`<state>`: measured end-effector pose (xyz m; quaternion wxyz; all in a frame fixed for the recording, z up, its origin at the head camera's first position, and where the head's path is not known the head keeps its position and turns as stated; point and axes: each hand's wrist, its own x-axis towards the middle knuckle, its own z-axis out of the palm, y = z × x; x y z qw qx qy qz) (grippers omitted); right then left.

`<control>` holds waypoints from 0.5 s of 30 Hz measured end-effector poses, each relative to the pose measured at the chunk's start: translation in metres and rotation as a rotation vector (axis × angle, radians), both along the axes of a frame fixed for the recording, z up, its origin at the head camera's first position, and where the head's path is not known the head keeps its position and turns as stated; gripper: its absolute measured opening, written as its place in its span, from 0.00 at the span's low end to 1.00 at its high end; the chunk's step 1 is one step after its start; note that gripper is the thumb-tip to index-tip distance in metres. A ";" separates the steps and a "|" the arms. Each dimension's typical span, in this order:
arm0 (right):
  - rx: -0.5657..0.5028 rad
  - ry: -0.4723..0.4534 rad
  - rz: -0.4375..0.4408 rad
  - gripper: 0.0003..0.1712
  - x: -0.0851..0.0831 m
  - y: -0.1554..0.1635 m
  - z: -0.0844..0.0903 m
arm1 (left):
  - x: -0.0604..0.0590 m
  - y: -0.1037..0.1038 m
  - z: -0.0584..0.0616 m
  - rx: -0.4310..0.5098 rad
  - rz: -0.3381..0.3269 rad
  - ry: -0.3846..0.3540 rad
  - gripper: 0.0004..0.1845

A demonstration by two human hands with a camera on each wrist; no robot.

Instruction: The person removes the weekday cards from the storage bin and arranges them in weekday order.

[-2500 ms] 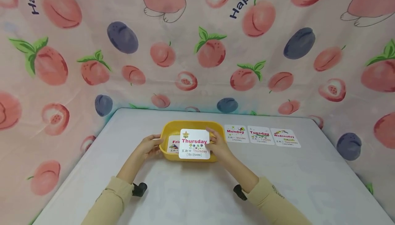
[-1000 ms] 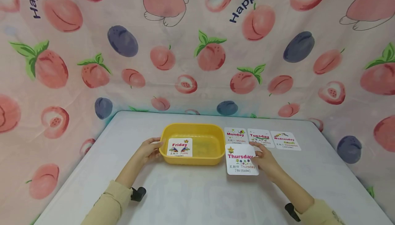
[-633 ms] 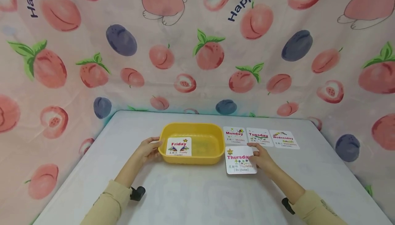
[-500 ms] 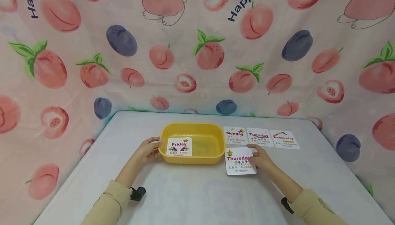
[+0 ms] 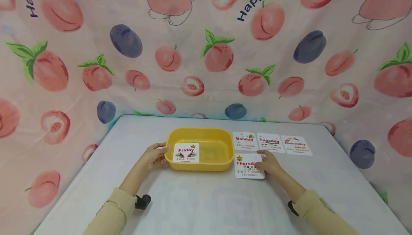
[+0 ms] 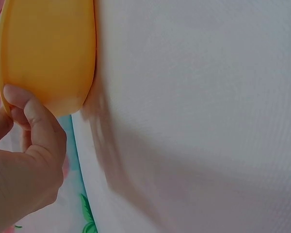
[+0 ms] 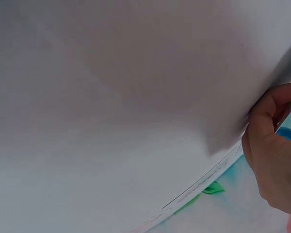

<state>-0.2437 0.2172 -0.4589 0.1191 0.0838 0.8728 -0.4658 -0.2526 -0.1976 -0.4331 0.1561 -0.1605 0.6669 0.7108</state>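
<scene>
My left hand (image 5: 156,155) pinches the left end of a yellow plastic tray (image 5: 219,167); in the left wrist view, thumb and fingers (image 6: 19,94) close over its rim. Inside the tray, at the left, lies a square Friday card (image 5: 186,153). My right hand (image 5: 269,163) holds the right edge of a white Thursday card (image 5: 246,170), just right of the tray and close over the table. Above it, the Monday card (image 5: 245,142), Tuesday card (image 5: 271,143) and Wednesday card (image 5: 296,145) lie in a row. In the right wrist view the right hand (image 7: 276,150) partly hides the card.
A white-covered table (image 5: 206,202) carries everything. Behind it hangs a pink cloth (image 5: 193,31) printed with peaches and rabbits. Each wrist wears a small black camera, such as the left one (image 5: 143,201).
The Thursday card has gone from over the tray to the right and down, below the Monday card, lately lowering and sliding slightly left. The left hand stays on the tray.
</scene>
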 end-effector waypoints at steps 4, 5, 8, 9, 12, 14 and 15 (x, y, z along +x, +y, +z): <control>0.072 0.015 -0.007 0.34 -0.006 -0.004 -0.002 | 0.000 0.000 0.000 -0.001 0.002 0.003 0.24; 0.093 0.021 -0.008 0.34 -0.006 -0.005 -0.002 | 0.000 0.000 0.000 -0.002 0.003 0.001 0.24; 0.151 0.029 -0.003 0.34 -0.007 -0.006 -0.001 | 0.000 0.000 -0.001 -0.008 0.002 -0.002 0.24; 0.166 0.033 0.001 0.34 -0.007 -0.007 0.000 | -0.001 0.000 -0.001 -0.009 0.000 -0.002 0.24; 0.195 0.054 0.016 0.33 -0.007 -0.008 0.002 | -0.001 -0.001 -0.001 -0.005 -0.004 0.002 0.24; 0.216 0.070 0.030 0.33 -0.006 -0.009 0.003 | -0.001 -0.001 -0.002 0.000 -0.004 0.004 0.24; 0.229 0.079 0.038 0.32 -0.007 -0.010 0.004 | -0.001 -0.001 -0.002 0.002 -0.004 0.003 0.24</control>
